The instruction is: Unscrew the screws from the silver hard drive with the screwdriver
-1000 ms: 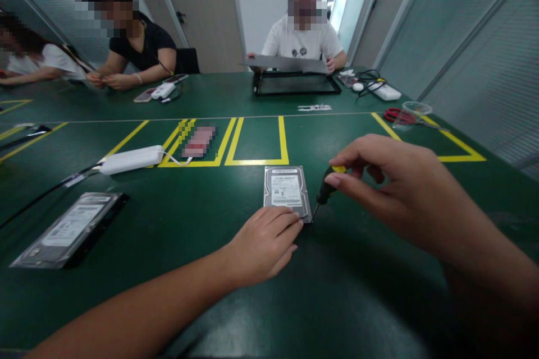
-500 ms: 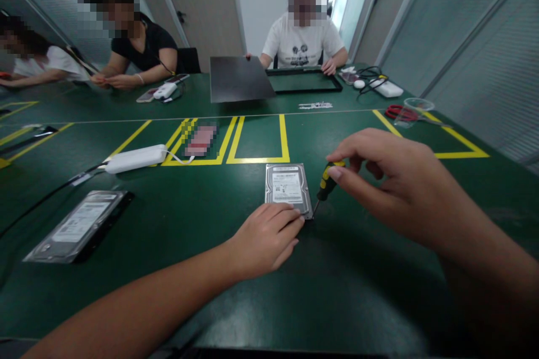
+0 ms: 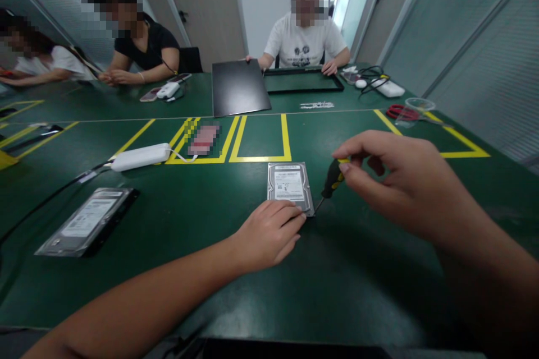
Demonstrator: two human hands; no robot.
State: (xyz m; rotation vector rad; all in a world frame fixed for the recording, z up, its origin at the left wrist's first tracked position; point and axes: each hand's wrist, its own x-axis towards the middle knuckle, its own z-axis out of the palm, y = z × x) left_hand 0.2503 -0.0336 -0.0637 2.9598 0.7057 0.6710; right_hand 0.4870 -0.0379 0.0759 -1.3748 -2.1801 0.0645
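Note:
A silver hard drive (image 3: 288,182) with a white label lies flat on the green table (image 3: 185,303). The fingers of my left hand (image 3: 269,233) rest together over its near edge, pressing on it. My right hand (image 3: 391,179) pinches the top of a black and yellow screwdriver (image 3: 332,178) between thumb and fingertips. The screwdriver leans, its tip down at the drive's near right corner; whether it sits in a screw is too small to tell. On the left lies a second hard drive (image 3: 90,221).
A white power bank (image 3: 141,157) with cables and a pink phone (image 3: 204,139) lie beyond the drives. Across the table a person holds a dark panel (image 3: 240,88) beside a black frame (image 3: 303,90). Red cable (image 3: 402,113) lies back right. Two more people sit at left.
The screwdriver handle has turned and leans further right, with my right hand slightly to the right. The person opposite has tilted the dark panel more upright. The view has shifted slightly.

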